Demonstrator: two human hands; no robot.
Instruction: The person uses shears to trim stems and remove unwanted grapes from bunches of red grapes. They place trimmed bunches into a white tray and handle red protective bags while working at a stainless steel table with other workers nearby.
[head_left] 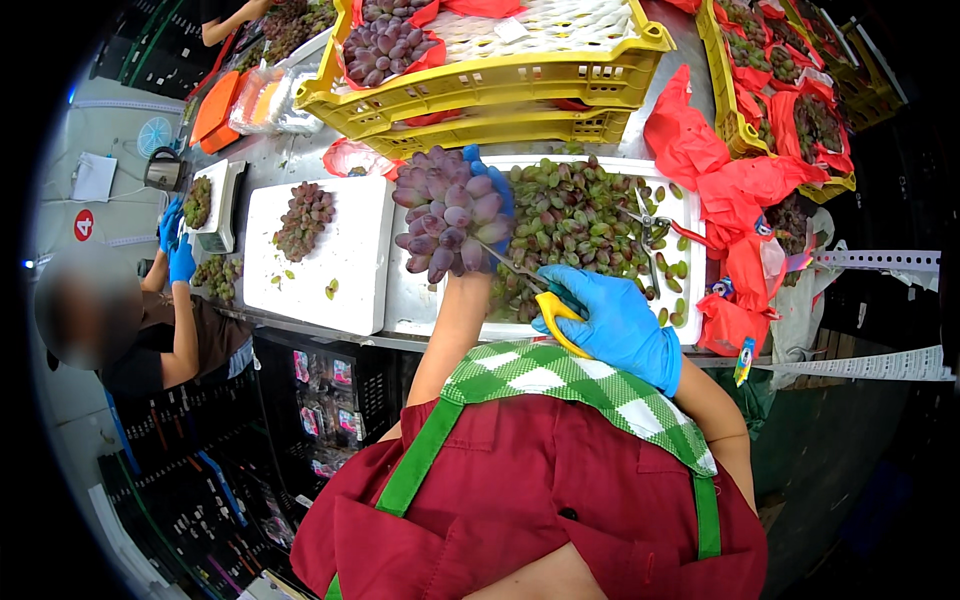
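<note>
My left hand (499, 188), in a blue glove, holds up a bunch of purple grapes (447, 212); the bunch hides most of its fingers. In my gloved right hand (622, 328) is a pair of yellow-handled scissors (560, 322), the blades reaching to the bunch's lower right side. Beneath both hands, a white tray (420, 312) bears a heap of loose green and reddish grapes (570, 215). Red-handled snips (655, 232) rest on the heap's right side. Left of the tray, a smaller bunch (303, 222) lies on a white board (350, 265).
Stacked yellow crates (480, 95) stand behind the tray. Red wrapping paper (735, 200) and another yellow crate (740, 110) are at the right. At the left, another person's gloved hands (181, 258) are beside a white scale (228, 200) bearing a grape bunch.
</note>
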